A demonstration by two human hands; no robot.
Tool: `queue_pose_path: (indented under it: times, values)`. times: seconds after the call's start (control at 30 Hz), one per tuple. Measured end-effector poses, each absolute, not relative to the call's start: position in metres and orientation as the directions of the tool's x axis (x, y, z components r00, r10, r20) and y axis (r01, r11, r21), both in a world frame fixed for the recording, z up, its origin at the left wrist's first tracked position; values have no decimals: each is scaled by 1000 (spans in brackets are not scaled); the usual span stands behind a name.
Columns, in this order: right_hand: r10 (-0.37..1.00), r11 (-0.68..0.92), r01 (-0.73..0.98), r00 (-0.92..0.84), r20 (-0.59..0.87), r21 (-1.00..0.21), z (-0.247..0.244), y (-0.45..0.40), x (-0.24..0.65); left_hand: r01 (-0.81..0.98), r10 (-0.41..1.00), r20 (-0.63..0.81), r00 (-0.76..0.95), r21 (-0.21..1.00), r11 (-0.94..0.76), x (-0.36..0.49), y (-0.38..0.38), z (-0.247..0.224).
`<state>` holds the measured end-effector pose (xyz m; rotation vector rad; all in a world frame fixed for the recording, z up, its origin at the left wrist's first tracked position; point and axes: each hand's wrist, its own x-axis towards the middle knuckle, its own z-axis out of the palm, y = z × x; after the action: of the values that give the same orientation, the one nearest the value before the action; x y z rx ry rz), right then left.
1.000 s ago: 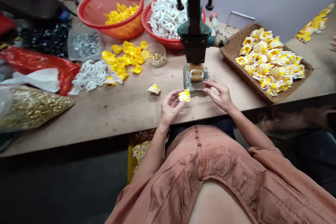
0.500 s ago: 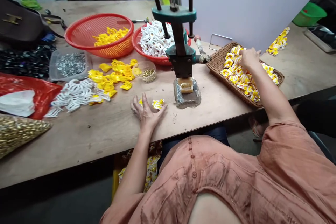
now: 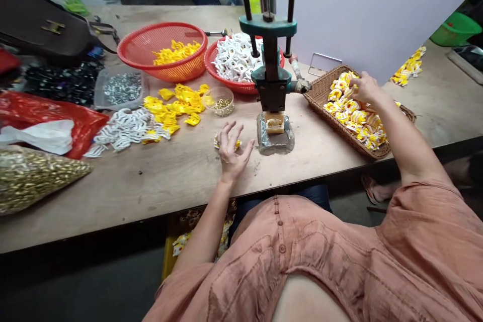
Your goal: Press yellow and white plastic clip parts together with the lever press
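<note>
My left hand [image 3: 231, 153] is spread, palm partly up, just left of the press. Behind its fingers lies a small yellow-and-white piece [image 3: 216, 142] on the table, partly hidden. The hand press [image 3: 273, 93] stands upright, a pale block [image 3: 275, 124] sitting under its head on a base plate [image 3: 276, 143]. Over at the right, my right hand [image 3: 367, 88] reaches down into a wicker basket [image 3: 328, 109] heaped with yellow-and-white striped pieces [image 3: 354, 115]. Its fingers are drawn together at the pile; what lies between their tips is hidden.
Behind are a red basket [image 3: 126, 53] with yellow pieces and another red basket [image 3: 211, 68] of white ones. Yellow pieces [image 3: 177, 103], white strips [image 3: 123, 131], a cup of brass fittings [image 3: 223, 105], a tub [image 3: 100, 93] of metal parts and a golden bag [image 3: 37, 181] lie left.
The view has shifted, so the table things sit farther right. My left hand has moved right, toward the press, over the small piece. My right hand stays at the wicker basket.
</note>
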<state>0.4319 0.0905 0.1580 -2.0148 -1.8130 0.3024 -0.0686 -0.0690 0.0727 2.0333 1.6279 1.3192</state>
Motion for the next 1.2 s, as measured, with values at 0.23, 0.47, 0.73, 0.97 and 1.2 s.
queue_pose_path:
  times: [0.23,0.47,0.73,0.97,1.2]
  values:
    - [886,399,658,-96,454,-639,173,-2,349,13,959,275,70,961,-276,4,-96,93]
    - [957,287,207,-22,289,-935,91,-100,225,-479,983,-10,182,872,97,53,-99,71]
    - [924,382,244,-87,372,-891,60,-86,215,-346,971,-113,209,921,182,17,-89,51]
    - [854,431,342,143,500,-835,34,-51,176,100,958,278,-70,958,-270,13,-55,26]
    - [855,371,416,196,481,-830,9,-21,165,351,906,406,-118,871,-344,6,-12,12]
